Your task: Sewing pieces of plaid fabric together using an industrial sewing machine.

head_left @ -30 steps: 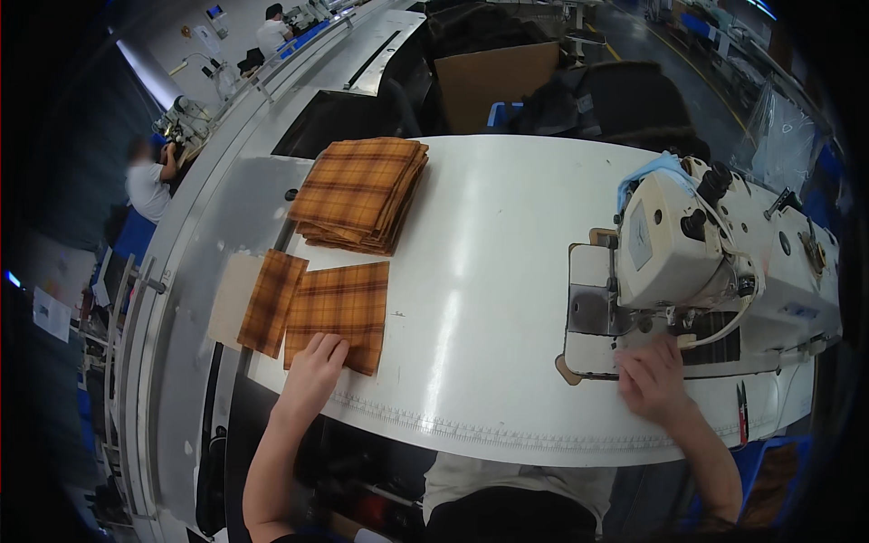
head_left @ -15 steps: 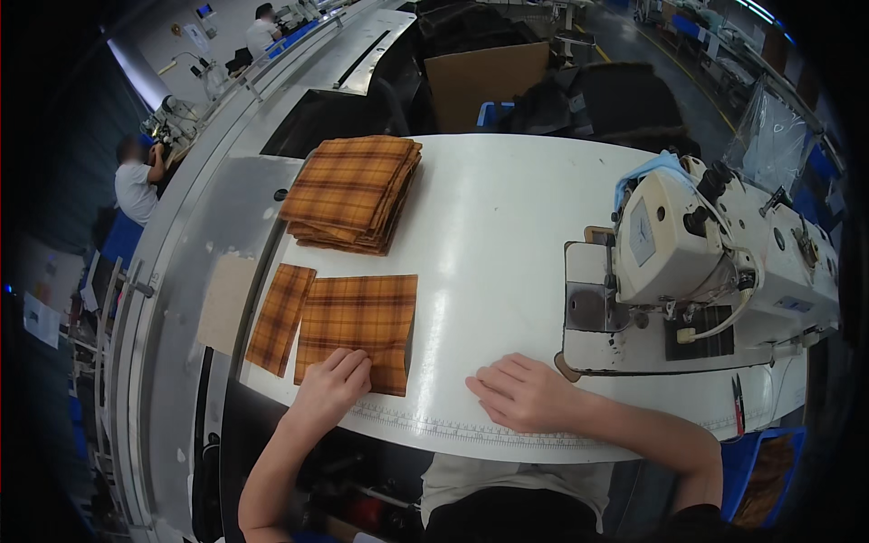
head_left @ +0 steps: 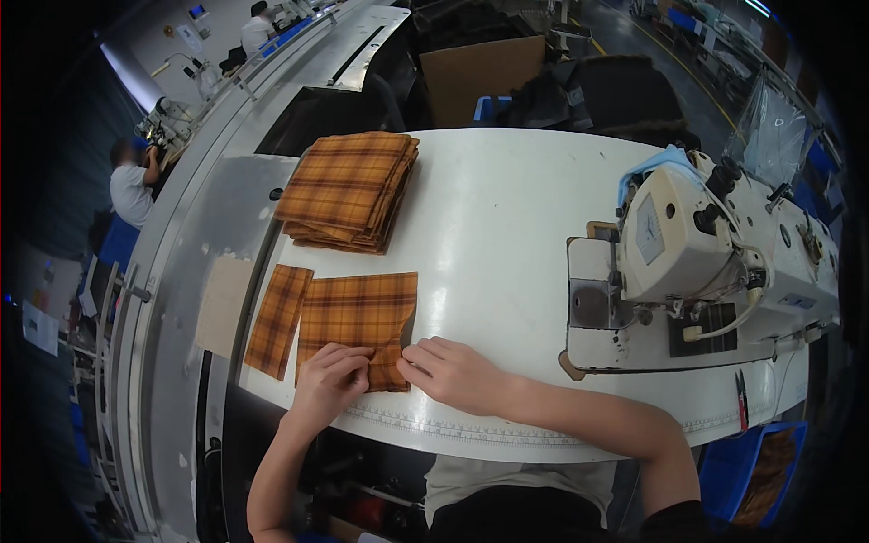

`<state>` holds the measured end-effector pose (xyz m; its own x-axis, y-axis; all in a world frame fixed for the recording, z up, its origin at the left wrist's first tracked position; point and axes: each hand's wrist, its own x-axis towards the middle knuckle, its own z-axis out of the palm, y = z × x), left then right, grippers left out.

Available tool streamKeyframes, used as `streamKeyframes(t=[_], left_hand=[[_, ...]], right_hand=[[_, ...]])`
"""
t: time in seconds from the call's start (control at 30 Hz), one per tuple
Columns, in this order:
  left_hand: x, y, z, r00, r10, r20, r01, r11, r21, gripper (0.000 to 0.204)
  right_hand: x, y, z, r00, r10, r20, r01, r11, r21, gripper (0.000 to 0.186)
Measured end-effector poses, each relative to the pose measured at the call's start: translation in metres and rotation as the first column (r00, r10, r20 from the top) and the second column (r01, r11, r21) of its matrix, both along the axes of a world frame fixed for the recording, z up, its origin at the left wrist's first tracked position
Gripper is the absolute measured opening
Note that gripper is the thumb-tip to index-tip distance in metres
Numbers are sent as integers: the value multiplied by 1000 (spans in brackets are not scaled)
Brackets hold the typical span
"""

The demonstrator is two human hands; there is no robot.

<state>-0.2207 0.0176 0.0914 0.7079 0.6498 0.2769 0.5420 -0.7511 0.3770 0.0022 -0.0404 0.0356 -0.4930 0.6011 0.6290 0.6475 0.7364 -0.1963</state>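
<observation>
A square orange-brown plaid fabric piece [head_left: 358, 308] lies near the front left of the white table. My left hand [head_left: 333, 376] pinches its lower part, fingers curled over the cloth. At its right edge, my right hand [head_left: 444, 369] grips the fabric between thumb and fingers. The cloth wrinkles and lifts slightly along that right side. Left of it lies a narrow plaid strip [head_left: 279, 321], touched by neither hand. Farther back sits a stack of folded plaid pieces [head_left: 348, 190].
A white sewing machine [head_left: 697, 244] stands at the right, with small red-and-black snips [head_left: 741, 400] in front of it. A printed ruler [head_left: 471, 429] runs along the near table edge. A blue bin [head_left: 724, 466] holding plaid cloth is at the lower right. Dark fabric piles [head_left: 615, 95] lie beyond the table.
My right hand has moved left from the bare tabletop and taken hold of the fabric's right edge. The cloth there is now wrinkled. My left hand stays at nearly the same spot.
</observation>
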Motion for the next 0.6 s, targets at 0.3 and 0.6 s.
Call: streamKeyframes(t=[0.3, 0.6], left_hand=[[-10, 3, -6, 962, 219, 165, -130, 894, -428, 9], [-60, 50, -31, 414, 776, 477, 126, 470, -874, 34]], right_hand=[[0, 8, 2, 995, 98, 12, -99, 987, 128, 8], [-18, 26, 16, 995, 61, -83, -80, 967, -241, 29]])
